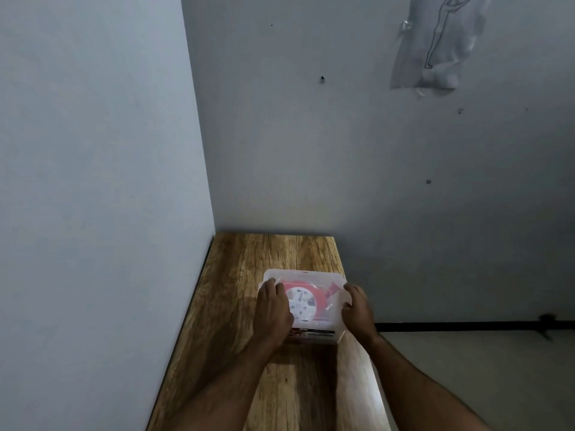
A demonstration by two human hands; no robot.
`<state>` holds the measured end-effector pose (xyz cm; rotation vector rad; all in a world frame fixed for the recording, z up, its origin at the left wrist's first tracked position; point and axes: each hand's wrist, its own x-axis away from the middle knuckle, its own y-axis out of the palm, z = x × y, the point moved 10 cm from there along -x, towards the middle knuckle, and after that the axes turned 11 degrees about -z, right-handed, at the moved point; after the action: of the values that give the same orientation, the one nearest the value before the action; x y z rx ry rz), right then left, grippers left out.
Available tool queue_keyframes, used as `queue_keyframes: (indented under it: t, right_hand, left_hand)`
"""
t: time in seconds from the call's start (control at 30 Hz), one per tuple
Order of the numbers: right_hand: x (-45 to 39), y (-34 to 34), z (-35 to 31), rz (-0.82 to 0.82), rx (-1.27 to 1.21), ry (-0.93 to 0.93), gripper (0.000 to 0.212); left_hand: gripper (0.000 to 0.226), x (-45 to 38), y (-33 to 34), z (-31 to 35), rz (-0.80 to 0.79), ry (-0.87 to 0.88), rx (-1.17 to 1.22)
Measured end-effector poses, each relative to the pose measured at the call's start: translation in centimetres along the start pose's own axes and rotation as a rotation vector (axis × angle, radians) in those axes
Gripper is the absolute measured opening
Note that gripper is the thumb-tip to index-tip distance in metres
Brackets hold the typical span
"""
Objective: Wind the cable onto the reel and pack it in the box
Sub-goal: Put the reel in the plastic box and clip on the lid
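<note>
A pale wall (pixel 93 181) fills the left side, meeting a second wall at a corner above the far end of a wooden table (pixel 236 384) that runs from the corner toward the viewer. On the table, about midway along it, sits a clear plastic box (pixel 323 315) with its lid (pixel 314 276) on top. The left hand (pixel 273 309) lies on the left part of the lid, fingers stretched forward and only slightly bent, the tips reaching the lid's far left edge; it presses flat rather than grasping. Through the cloudy plastic, between the two hands, the reel (pixel 300 301) shows inside the box: a white round face with a red rim, lying flat. The picture is too blurred to make out the cable itself. The right hand (pixel 356 309) is at the box's right side, fingers curled over the lid's right edge and gripping it. Higher on the right wall hangs a crumpled clear plastic bag (pixel 435 42), and a dark strip (pixel 466 325) runs along the floor line right of the table.
</note>
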<state>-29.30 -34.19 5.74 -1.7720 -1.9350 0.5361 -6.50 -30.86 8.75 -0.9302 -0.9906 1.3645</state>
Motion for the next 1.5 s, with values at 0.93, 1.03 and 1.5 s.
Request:
queue_keyframes:
  t: [0.93,1.03,1.5]
  right_hand:
    - [-2.4,-0.8,3.3,0.092,-0.189,0.337,0.020]
    - [-2.0,-1.6,2.8,0.177,-0.128,0.371,0.027]
    - [-0.6,-2.5,2.1,0.298,-0.175,0.435,0.020]
  left_hand:
    - [0.068,-0.6,5.0,0.0,0.024,0.179,-0.129]
    - [0.074,-0.6,5.0,-0.3,0.015,0.165,-0.107]
    - [0.073,-1.0,5.2,-0.4,0.026,0.150,-0.108]
